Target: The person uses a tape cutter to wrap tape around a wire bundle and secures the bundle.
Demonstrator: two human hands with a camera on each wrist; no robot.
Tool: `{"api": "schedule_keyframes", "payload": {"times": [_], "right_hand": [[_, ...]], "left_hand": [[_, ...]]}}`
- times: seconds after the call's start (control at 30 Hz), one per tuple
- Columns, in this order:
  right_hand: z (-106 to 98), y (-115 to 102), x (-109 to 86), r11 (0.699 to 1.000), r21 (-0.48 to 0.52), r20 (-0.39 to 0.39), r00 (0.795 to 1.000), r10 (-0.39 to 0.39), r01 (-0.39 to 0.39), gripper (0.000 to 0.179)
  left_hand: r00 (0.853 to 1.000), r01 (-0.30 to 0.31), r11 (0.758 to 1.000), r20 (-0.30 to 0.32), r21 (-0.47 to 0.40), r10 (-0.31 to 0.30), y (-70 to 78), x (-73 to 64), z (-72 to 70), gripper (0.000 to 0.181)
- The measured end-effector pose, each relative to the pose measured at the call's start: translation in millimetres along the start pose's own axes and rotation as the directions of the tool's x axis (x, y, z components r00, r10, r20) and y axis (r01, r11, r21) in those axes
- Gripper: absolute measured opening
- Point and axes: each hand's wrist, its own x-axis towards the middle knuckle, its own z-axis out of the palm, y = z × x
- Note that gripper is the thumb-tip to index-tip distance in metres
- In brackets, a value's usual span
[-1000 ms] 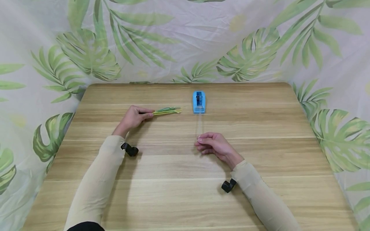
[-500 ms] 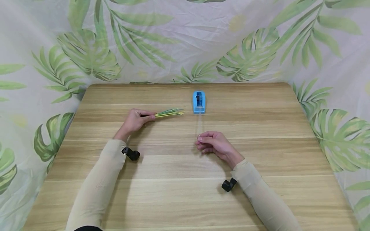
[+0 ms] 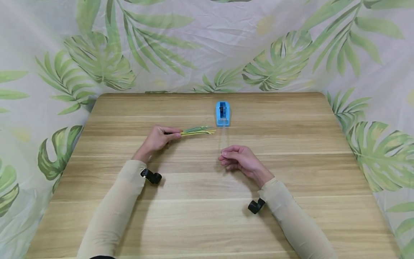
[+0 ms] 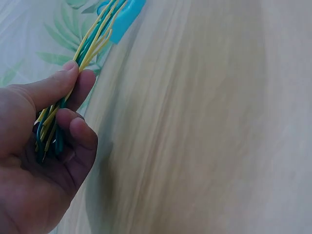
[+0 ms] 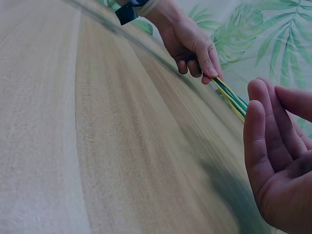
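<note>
A bundle of green and yellow wires [image 3: 197,131] is pinched between the thumb and fingers of my left hand [image 3: 158,137], above the table. Its loose ends point right, close to a strip of clear tape [image 3: 224,138]. That strip runs from a blue tape dispenser [image 3: 222,114] toward me. My right hand [image 3: 240,160] pinches the strip's near end between thumb and index finger, the other fingers loosely bent. In the left wrist view the wires [image 4: 92,41] pass through the curled fingers, their other ends inside the palm. The right wrist view does not show the tape clearly.
The dispenser stands near the back edge of the wooden table [image 3: 207,223]. Behind it hangs a leaf-patterned cloth [image 3: 223,36]. A black wrist camera [image 3: 152,177] sits on the left sleeve and another wrist camera [image 3: 256,206] on the right.
My left hand has moved right and slightly nearer to me, bringing the wire ends close to the tape strip. The right hand has stayed almost in place with the tape drawn out.
</note>
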Motion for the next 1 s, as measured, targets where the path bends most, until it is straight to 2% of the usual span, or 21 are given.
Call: {"api": "schedule_keyframes", "payload": {"times": [0.27, 0.47, 0.7, 1.0], "right_hand": [[-0.8, -2.1, -2.5, 1.000, 0.006, 0.001, 1.000, -0.015, 0.015, 0.027], [-2.2, -3.2, -3.6, 1.000, 0.005, -0.003, 1.000, -0.025, 0.025, 0.015], [-3.6, -2.8, -4.2, 0.999, 0.009, -0.003, 0.999, -0.043, 0.043, 0.032], [-5.8, -5.7, -6.4, 0.999, 0.005, -0.007, 0.999, -0.043, 0.043, 0.031]], "left_hand": [[0.999, -0.018, 1.000, 0.031, -0.017, 0.019, 5.4, -0.6, 17.2, 0.027], [0.998, -0.054, 0.998, 0.022, -0.024, 0.054, 9.8, -0.7, 33.4, 0.023], [0.994, -0.107, 0.994, 0.031, -0.015, 0.107, 17.0, -0.6, 55.1, 0.021], [0.989, -0.128, 0.990, 0.061, -0.051, 0.131, 25.6, -0.6, 80.6, 0.019]]}}
